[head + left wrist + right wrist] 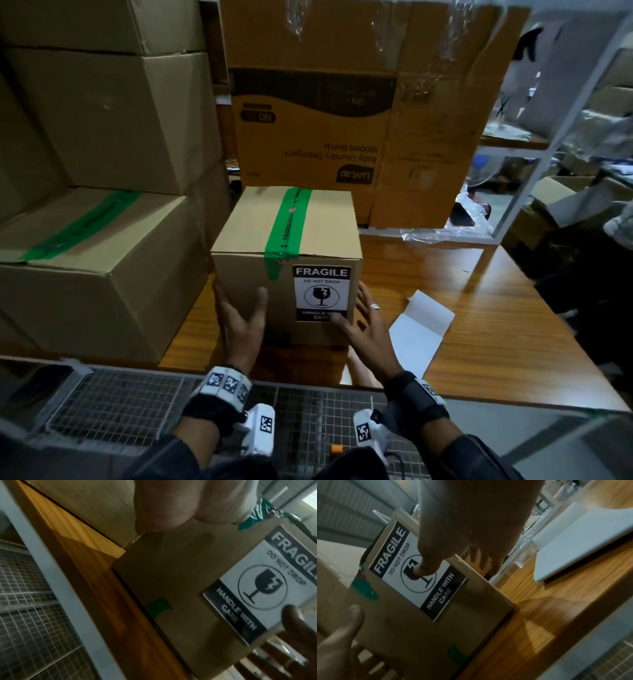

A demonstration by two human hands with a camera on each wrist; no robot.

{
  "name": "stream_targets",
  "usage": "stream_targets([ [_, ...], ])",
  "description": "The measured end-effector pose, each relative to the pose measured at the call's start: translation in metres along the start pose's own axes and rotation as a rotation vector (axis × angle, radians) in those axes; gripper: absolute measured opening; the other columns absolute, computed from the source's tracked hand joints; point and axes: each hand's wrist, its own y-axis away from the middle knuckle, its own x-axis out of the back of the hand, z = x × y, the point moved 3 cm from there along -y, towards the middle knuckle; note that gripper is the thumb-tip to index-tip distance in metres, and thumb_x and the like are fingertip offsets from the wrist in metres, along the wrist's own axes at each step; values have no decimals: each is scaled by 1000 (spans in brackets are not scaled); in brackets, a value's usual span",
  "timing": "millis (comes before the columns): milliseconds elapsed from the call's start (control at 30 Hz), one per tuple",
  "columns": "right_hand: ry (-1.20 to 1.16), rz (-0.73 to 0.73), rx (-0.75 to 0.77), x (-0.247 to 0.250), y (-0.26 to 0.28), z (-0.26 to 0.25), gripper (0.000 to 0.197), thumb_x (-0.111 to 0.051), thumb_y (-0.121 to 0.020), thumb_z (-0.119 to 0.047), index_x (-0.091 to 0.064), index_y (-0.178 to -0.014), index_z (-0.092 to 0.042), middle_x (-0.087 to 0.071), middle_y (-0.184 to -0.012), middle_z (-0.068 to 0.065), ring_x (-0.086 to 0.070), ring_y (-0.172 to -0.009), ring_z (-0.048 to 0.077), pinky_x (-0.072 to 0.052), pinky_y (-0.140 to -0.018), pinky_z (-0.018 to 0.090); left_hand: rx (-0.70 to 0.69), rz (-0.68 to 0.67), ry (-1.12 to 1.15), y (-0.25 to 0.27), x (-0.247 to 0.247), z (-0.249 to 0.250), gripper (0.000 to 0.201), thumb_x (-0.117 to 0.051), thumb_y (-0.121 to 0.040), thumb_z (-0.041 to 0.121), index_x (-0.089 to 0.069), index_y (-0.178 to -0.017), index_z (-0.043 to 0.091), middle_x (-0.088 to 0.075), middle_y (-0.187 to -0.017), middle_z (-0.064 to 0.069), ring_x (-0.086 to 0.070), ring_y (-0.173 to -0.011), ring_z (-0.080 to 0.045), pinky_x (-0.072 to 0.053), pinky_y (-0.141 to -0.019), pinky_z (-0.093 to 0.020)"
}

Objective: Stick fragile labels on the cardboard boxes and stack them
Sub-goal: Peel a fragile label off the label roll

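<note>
Cardboard box (287,270) with fragile label (322,294) stuck on sits on wooden table (479,308), my left hand (239,322) and right hand (366,325) spread open at its lower sides, gripping nothing yet; best to press evenly, lift level, keep thumbs off label.

Fragile label (322,294) on small box (253,274) front: "FRAGILE", "DO NOT DROP", broken-glass symbol, "HANDLE WITH CARE". Green tape (287,226) over box top: "EXPRESS" readable, rest unclear. Big carton (308,137) behind, print upside down: "Baby Laundry Detergent", "1000ml Bottle", "NO". Its brand logo is too blurred to read.
</note>
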Motion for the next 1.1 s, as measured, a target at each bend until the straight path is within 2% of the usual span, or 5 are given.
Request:
stream_targets([
  [100, -107, -43, 16, -1, -3, -11, 99, -82, -84, -42, -20, -162, -39, -54, -147, -17, -52, -135, 2, -53, -98, 23, -9, -94, 80, -15, 7, -2, 100, -67, -76, 78, -13, -156, 51, -32, -163, 8, -38, -145, -17, -31, -120, -55],
  [400, -225, 61, 87, 38, 4, -51, 76, -73, -94, -20, -34, -156, -36, -64, -138, -14, -61, -126, 4, -56, -90, 22, -144, -338, 203, -10, -10, 55, 82, -67, -85, 67, -24, -153, 55, -44, -155, 13, -46, -141, -13, -40, -115, -54],
  [567, -140, 194, 103, 105, 9, -66, 40, -49, -104, -40, -48, -144, -37, -68, -130, -17, -62, -122, 1, -53, -95, 23, -113, -535, 234, 1, -64, 87, 85, -68, -82, 69, -22, -153, 56, -43, -155, 13, -48, -139, -15, -47, -108, -55],
  [900, -112, 458, 8, 263, -11, -57, 50, -37, -99, -65, -65, -126, -33, -74, -119, -12, -68, -111, 7, -51, -84, 26, -69, -755, 152, 23, -237, 106, 98, -74, -72, 76, -21, -151, 50, -41, -155, 6, -49, -137, -20, -50, -105, -56],
  [1100, -141, 576, -34, 347, -45, -26, 70, -41, -91, -76, -65, -132, -25, -75, -119, -8, -69, -112, 12, -50, -86, 31, -23, -764, 176, 43, -332, 109, 99, -76, -68, 71, -24, -146, 41, -47, -127, 25, -56, -122, -9, -53, -104, -49],
])
